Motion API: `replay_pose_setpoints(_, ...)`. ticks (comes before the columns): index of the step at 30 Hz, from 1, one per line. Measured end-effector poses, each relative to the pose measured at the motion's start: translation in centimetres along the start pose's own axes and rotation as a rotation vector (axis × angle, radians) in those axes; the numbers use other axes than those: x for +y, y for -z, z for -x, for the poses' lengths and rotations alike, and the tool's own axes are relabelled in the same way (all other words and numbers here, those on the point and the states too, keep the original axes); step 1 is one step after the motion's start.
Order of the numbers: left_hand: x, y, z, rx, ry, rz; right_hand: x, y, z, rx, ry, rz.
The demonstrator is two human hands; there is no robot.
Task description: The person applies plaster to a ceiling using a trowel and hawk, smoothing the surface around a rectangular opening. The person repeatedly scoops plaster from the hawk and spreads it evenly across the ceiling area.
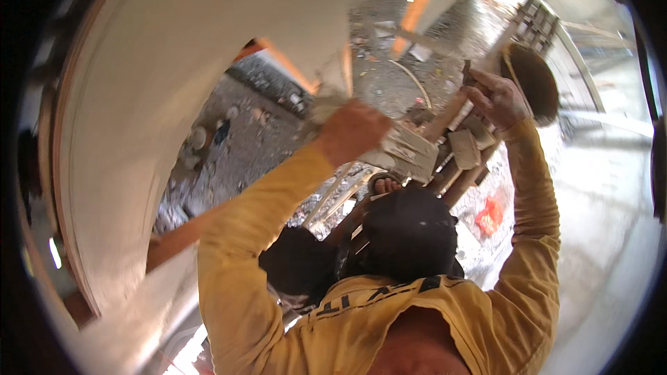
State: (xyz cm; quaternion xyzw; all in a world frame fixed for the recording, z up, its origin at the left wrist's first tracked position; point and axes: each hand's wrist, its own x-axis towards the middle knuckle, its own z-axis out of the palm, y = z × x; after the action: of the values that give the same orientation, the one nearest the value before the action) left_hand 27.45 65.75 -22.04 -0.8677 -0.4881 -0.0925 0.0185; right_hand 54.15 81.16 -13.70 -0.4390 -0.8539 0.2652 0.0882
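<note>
My left hand [356, 132] is closed in a fist at the lower edge of a pale, smooth panel [278, 0]. It grips a flat board [410, 153] smeared with grey plaster, which sticks out to the right of the knuckles. My right hand [497, 99] is raised farther right, its fingers bent round the dark end of a slim tool [467, 69]. A blurred grey strip, perhaps its blade, reaches left from there. Beside this hand stands a round bucket [533, 83] with a brown inside. Both forearms wear yellow sleeves.
Wooden pieces and blocks [464, 149] are stacked below my right hand. Rubble covers the ground [257, 132]. An orange-edged upright panel [424, 7] stands ahead. A red plastic scrap [490, 217] lies near my dark-clothed knee [410, 232]. A slatted wooden piece [538, 24] lies behind the bucket.
</note>
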Motion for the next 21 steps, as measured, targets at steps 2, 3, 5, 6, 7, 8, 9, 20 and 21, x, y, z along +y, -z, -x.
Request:
replay_pose_setpoints(2, -1.1, 0.7, 2.0, 0.118, 0.195, 0.121, 5.6, 1.5, 2.5, 0.302, -0.008, -0.061)
replay_pose_setpoints(3, -1.3, 1.3, 2.9, 0.157, 0.336, 0.226, 6.5, 3.5, 3.6, 0.394, 0.028, 0.078)
replay_pose_setpoints(5, -1.1, 1.0, 4.5, 0.111, 0.522, 0.307, 10.5, 8.0, 6.3, 0.357, -0.173, 0.074)
replay_pose_setpoints(6, -2.2, 1.6, 5.2, 0.104, 0.625, 0.307, 13.2, 10.0, 7.6, 0.397, -0.301, 0.226)
replay_pose_setpoints(7, -2.7, 1.9, 5.1, 0.088, 0.711, 0.380, 16.5, 11.5, 9.0, 0.327, -0.250, 0.324)
replay_pose_setpoints(8, -2.4, 1.9, 4.9, 0.068, 0.806, 0.465, 19.9, 12.7, 10.2, 0.258, -0.189, 0.414)
replay_pose_setpoints(9, -2.6, 1.9, 4.4, 0.061, 0.833, 0.555, 25.9, 13.4, 11.5, 0.198, -0.345, 0.477)
replay_pose_setpoints(20, -1.1, 6.9, 6.7, 0.335, 0.865, 0.517, 35.1, 6.5, 3.7, -0.305, -0.598, 0.812)
replay_pose_setpoints(21, -0.9, 7.6, 7.1, 0.357, 0.883, 0.499, 35.0, 6.1, 2.9, -0.279, -0.590, 0.793)
